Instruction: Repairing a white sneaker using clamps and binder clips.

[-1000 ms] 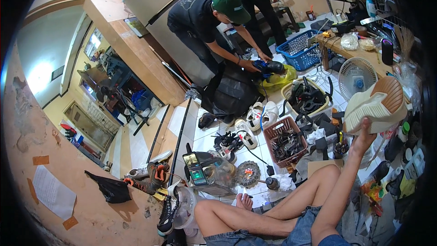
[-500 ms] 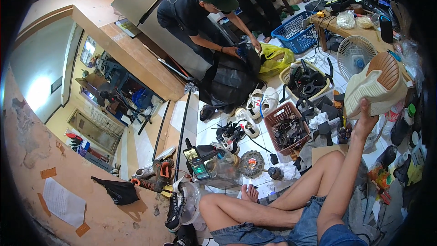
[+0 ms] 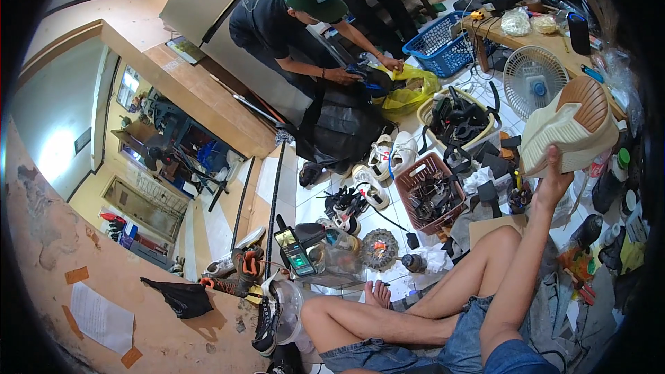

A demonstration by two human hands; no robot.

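While the head view shows the right hand (image 3: 555,184) clasping 1 cream shoe (image 3: 562,137) from below, near the round, pale-grilled fan (image 3: 526,68), its brown-patched sole (image 3: 587,102) faces outward, unobstructed. Some fingers seem hidden; the left hand's grip cannot be told, being out of view.

Brt glare (image 3: 59,156) L (fisheye warp).

Right arm (image 3: 519,270) extended forward, elbow (image 3: 493,332) bent, wrist (image 3: 542,209) raised, fingers (image 3: 553,157) gripping, partly hidden
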